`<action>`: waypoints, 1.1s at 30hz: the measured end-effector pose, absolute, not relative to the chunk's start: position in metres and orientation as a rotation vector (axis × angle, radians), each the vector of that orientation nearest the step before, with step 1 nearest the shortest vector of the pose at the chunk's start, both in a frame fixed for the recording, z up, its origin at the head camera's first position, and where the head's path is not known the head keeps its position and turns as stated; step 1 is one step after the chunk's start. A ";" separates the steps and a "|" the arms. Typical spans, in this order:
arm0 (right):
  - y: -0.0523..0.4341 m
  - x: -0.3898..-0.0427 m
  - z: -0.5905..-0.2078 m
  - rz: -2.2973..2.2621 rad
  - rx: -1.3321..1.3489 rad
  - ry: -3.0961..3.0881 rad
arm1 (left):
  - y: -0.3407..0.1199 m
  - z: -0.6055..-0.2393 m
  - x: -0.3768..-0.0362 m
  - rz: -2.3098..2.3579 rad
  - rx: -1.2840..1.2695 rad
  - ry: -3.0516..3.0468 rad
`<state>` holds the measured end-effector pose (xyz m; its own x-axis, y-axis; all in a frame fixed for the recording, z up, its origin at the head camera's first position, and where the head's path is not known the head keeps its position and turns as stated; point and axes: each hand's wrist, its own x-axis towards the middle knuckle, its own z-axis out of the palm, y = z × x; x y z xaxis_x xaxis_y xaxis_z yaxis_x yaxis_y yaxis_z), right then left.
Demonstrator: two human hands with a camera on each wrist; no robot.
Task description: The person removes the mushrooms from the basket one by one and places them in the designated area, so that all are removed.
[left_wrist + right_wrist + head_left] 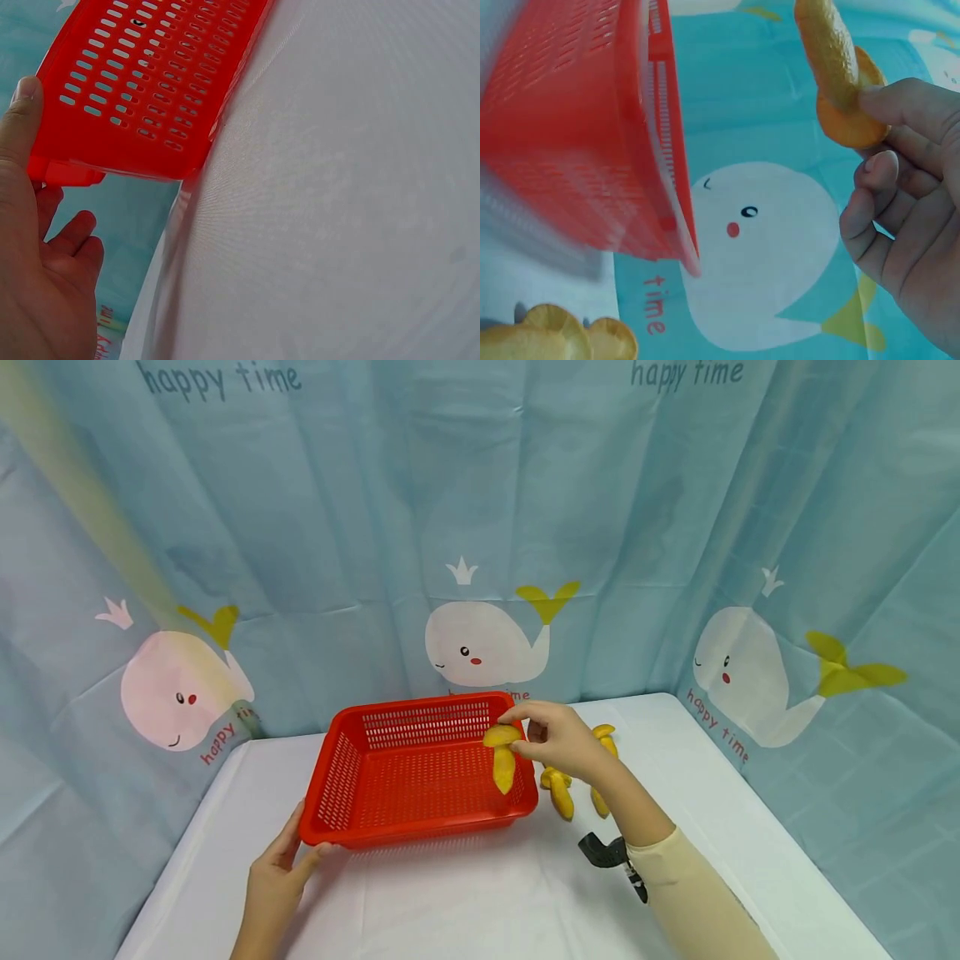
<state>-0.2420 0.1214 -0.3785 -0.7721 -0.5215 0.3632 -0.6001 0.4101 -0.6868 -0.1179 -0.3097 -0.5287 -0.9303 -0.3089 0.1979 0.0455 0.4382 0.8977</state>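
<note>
A yellow mushroom (504, 760) with a wide cap is pinched by my right hand (558, 739) between thumb and fingers. It hangs stem-down in front of the right end of a red plastic basket (420, 785). In the right wrist view, the thumb presses on the mushroom (832, 60) where stem meets cap. My left hand (277, 877) holds the basket's near left corner. In the left wrist view, the left thumb lies against the basket's outer wall (127, 90), and the other fingers are curled below the rim.
More yellow mushrooms (557, 789) lie on the white table (450, 902), right of the basket and partly behind my right forearm. A black curved object (602, 852) shows beside that forearm. A blue curtain (360, 543) printed with whales stands behind and at both sides.
</note>
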 end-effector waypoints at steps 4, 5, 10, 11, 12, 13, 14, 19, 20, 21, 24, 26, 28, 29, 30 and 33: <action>0.132 -0.238 -0.384 1.292 1.009 -2.525 | -0.310 -0.528 -0.117 -1.510 0.185 -2.333; 0.134 -0.237 -0.385 1.289 1.003 -2.517 | -0.310 -0.527 -0.117 -1.515 0.178 -2.327; 0.147 -0.229 -0.389 1.276 0.959 -2.503 | -0.309 -0.527 -0.118 -1.509 0.177 -2.323; 0.150 -0.227 -0.389 1.273 0.948 -2.507 | -0.309 -0.527 -0.118 -1.509 0.182 -2.325; 0.152 -0.225 -0.390 1.270 0.939 -2.511 | -0.309 -0.527 -0.118 -1.510 0.181 -2.323; 0.154 -0.224 -0.391 1.274 0.933 -2.513 | -0.309 -0.527 -0.118 -1.510 0.181 -2.323; 0.157 -0.222 -0.392 1.271 0.924 -2.517 | -0.309 -0.527 -0.118 -1.509 0.180 -2.322; 0.167 -0.216 -0.397 1.283 0.919 -2.501 | -0.310 -0.528 -0.119 -1.518 0.149 -2.302; 0.170 -0.215 -0.398 1.277 0.920 -2.493 | -0.309 -0.528 -0.119 -1.518 0.147 -2.300; 0.172 -0.215 -0.399 1.271 0.915 -2.487 | -0.309 -0.528 -0.120 -1.520 0.138 -2.296; 0.180 -0.213 -0.403 1.256 0.896 -2.469 | -0.309 -0.526 -0.121 -1.515 0.139 -2.300; 0.184 -0.210 -0.406 1.273 0.874 -2.467 | -0.308 -0.526 -0.122 -1.515 0.147 -2.307; 0.187 -0.207 -0.409 1.288 0.857 -2.471 | -0.309 -0.527 -0.121 -1.503 0.155 -2.316; 0.189 -0.206 -0.410 1.290 0.854 -2.473 | -0.309 -0.528 -0.120 -1.503 0.157 -2.317; 0.190 -0.205 -0.411 1.294 0.851 -2.475 | -0.310 -0.529 -0.120 -1.500 0.156 -2.320; 0.194 -0.205 -0.415 1.294 0.853 -2.469 | -0.313 -0.530 -0.118 -1.482 0.152 -2.339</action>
<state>-0.2046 0.1939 -0.4145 -0.8054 -0.3899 0.4465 -0.5890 0.4417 -0.6767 -0.1180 -0.3126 -0.5297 -0.9271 -0.2820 0.2469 0.1027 0.4423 0.8910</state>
